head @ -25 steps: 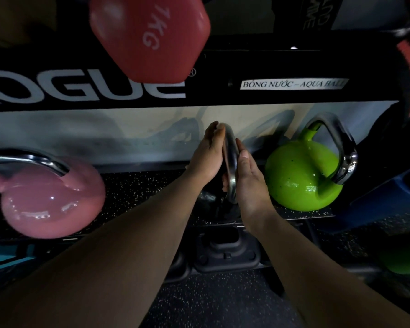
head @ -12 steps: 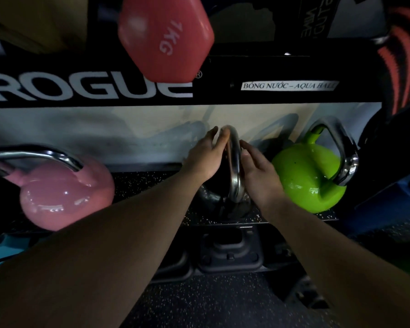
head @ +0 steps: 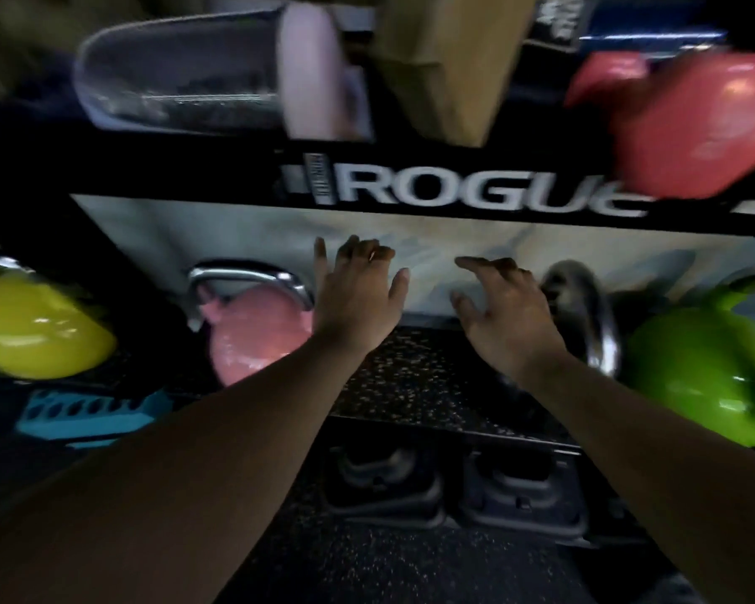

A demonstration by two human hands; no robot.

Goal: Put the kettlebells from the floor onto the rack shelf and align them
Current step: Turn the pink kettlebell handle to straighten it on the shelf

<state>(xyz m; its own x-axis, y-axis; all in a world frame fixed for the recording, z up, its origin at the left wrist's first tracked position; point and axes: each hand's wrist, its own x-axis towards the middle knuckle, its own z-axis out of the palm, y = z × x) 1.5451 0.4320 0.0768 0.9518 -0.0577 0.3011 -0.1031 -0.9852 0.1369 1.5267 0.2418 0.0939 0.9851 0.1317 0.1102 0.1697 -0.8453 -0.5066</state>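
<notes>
Dimly lit, blurred — speckled rubber rack shelf carrying yellow kettlebell, pink kettlebell, dark kettlebell, green kettlebell, left to right. Left hand and right hand spread open, empty — over the bare gap.

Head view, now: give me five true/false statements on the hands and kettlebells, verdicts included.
1. Both hands grip the dark kettlebell's handle. False: the left hand and right hand are open and holding nothing.
2. The pink kettlebell sits on the rack shelf. True.
3. The dark kettlebell stands between the right hand and the green kettlebell. True.
4. The yellow kettlebell is right of the green one. False: it is at far left.
5. The shelf between the hands is bare. True.
</notes>
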